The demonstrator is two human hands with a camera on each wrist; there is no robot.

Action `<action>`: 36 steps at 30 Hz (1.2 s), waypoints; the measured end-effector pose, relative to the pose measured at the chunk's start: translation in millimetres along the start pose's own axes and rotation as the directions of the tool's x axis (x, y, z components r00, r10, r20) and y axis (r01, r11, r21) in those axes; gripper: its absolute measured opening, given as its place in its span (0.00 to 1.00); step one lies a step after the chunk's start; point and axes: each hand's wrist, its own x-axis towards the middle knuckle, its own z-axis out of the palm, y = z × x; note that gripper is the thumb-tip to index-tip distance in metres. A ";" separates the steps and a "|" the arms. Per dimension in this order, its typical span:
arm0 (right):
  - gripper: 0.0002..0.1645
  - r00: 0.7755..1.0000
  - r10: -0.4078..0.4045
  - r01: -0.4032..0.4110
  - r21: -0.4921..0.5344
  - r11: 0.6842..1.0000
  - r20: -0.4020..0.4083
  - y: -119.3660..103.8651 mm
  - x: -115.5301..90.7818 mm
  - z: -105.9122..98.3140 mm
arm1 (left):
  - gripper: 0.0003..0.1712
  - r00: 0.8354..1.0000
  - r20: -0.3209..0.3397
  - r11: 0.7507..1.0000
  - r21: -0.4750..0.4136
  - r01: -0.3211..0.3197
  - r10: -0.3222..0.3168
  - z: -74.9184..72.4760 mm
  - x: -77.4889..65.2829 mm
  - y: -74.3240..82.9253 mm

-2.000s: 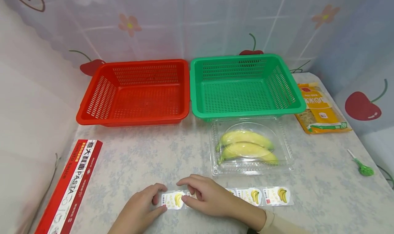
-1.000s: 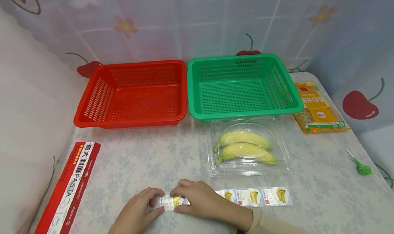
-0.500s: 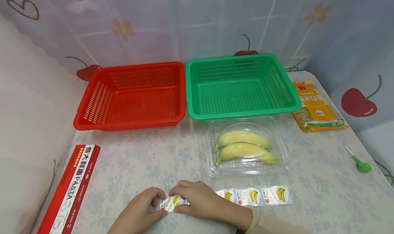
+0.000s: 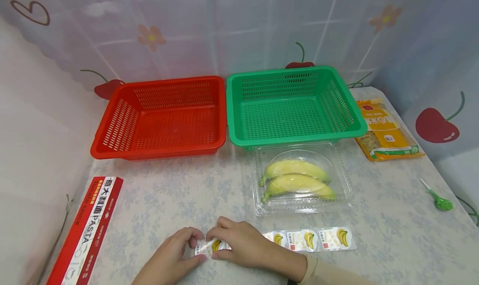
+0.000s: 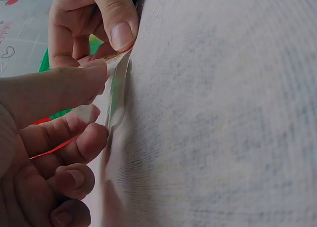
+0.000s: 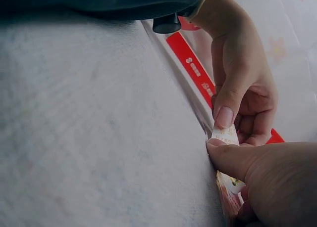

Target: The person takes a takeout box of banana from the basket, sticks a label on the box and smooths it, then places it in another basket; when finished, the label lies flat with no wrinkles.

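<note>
A strip of banana stickers [image 4: 303,240] lies along the front of the table, each sticker printed with yellow bananas and lettering. My left hand [image 4: 170,254] pinches its left end between thumb and fingers. Close beside it, my right hand [image 4: 241,242] pinches the strip a little further right and covers part of it. Between both hands the end sticker [image 4: 215,246] is bent and lifted. In the left wrist view the edge of the strip [image 5: 118,91] stands up off the cloth. The right wrist view shows the left thumb [image 6: 225,117] pressing on the white label.
Behind the strip sits a clear plastic box [image 4: 303,206] with two bananas [image 4: 299,181]. A red basket [image 4: 176,151] and a green basket [image 4: 299,141] stand at the back. A pasta box [image 4: 87,231] lies left; a yellow food packet [image 4: 389,131] and green lollipop [image 4: 443,203] lie right.
My right hand has slid left towards my left hand, and its thumb and fingers have closed on the strip. The end sticker, flat before, is now bent up between the hands.
</note>
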 end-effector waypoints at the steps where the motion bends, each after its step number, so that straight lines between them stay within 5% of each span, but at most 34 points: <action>1: 0.21 1.000 -0.004 0.004 0.008 1.000 -0.006 0.2 -0.3 0.0 | 0.19 1.000 -0.004 1.000 -0.005 -0.007 0.007 0.0 0.0 -0.5; 12: 0.22 1.000 -0.001 0.001 0.037 0.999 -0.024 1.1 -0.4 0.2 | 0.06 0.992 -0.052 0.988 -0.094 -0.121 0.116 0.9 -2.0 -1.6; 25: 0.20 1.000 -0.005 0.005 0.029 1.000 -0.004 1.9 -0.3 -1.3 | 0.04 0.993 -0.115 0.994 -0.104 -0.032 0.020 -10.0 -11.0 4.1; 36: 0.23 0.996 -0.031 0.044 0.155 0.987 -0.082 -6.6 -0.7 -13.7 | 0.10 0.989 -0.144 0.963 -0.269 0.002 -0.042 -25.4 -17.5 7.7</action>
